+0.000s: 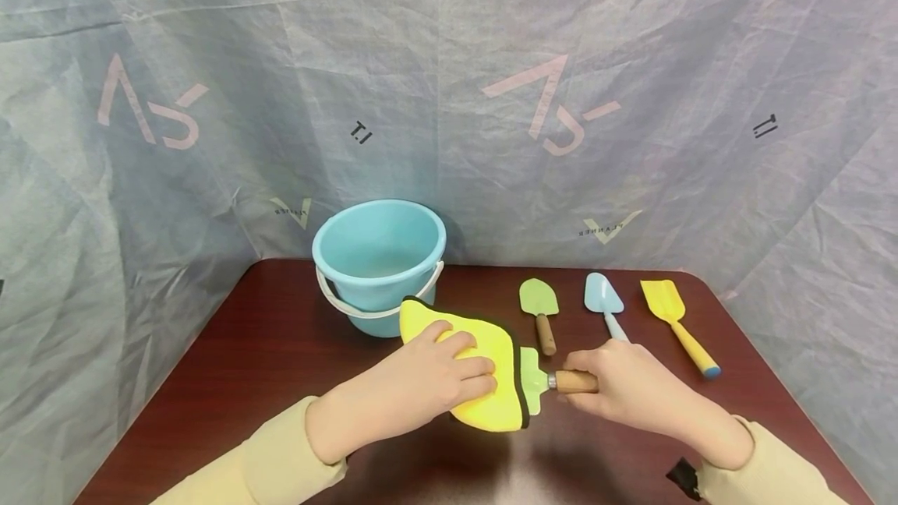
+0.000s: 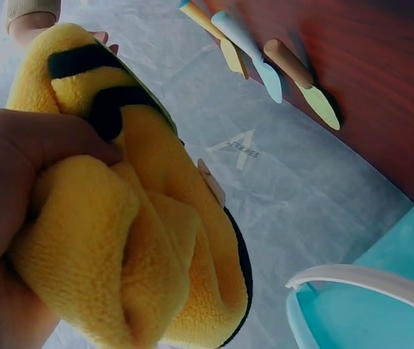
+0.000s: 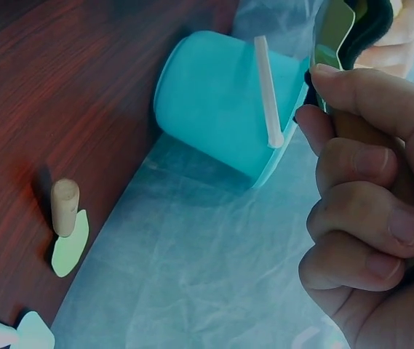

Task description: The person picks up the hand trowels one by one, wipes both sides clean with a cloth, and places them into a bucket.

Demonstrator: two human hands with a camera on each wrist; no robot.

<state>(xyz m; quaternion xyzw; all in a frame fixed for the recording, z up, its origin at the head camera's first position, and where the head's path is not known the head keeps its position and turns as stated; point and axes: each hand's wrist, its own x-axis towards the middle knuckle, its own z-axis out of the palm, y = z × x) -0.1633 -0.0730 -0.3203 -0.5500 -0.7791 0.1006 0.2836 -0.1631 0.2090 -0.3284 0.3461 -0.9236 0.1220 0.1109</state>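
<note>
- Centrally in the head view, the left hand (image 1: pixel 431 369) grips a yellow cloth (image 1: pixel 503 357) covering part of a wooden-handled trowel (image 1: pixel 536 384), above the table (image 1: pixel 266 341).
- Left wrist: cloth bunched beneath the thumb.
- Right wrist: the right hand (image 3: pixel 374 211) curls tightly round the trowel.

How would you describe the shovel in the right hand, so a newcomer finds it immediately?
Find the dark red table, then the blue bucket. In the foreground, the right hand grips a wooden-handled green shovel, its blade partly covered by a yellow cloth. Unlike the other green shovel lying on the table, this one is held.
</note>
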